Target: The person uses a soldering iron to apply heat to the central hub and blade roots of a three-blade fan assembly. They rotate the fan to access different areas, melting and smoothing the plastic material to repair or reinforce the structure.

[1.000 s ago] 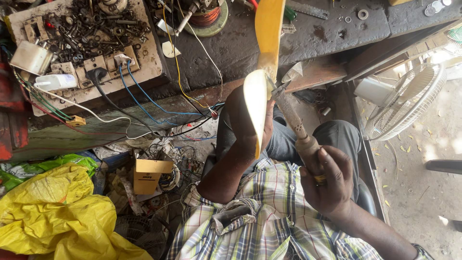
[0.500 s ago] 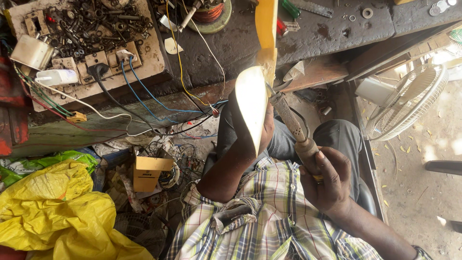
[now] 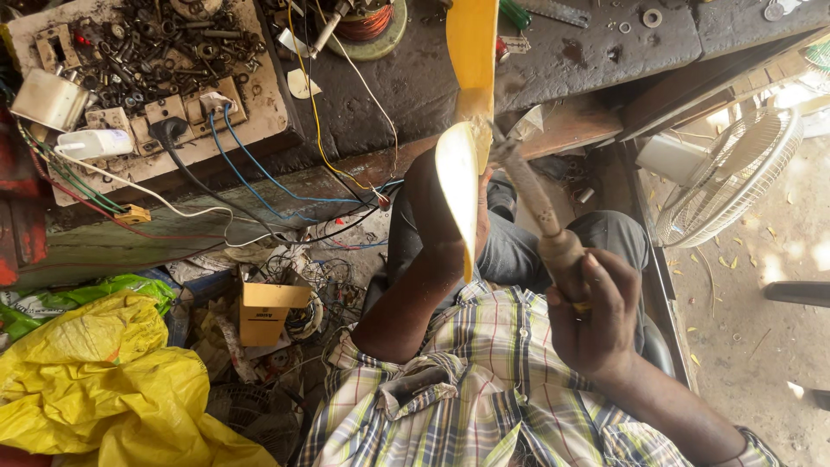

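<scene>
Gripped a wooden-handled tool tight in right hand, left hand hidden behind yellow fan blade at 12 o'clock, fingers unclear; might slip and crack it.

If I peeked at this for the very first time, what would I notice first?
Probably the pale yellow fan blade standing up in the middle, gripped by the left hand, while the right hand presses a wooden-handled tool against it. Next, the crumpled yellow plastic bag at lower left, and the tray of dark bolts and nuts at upper left.
</scene>
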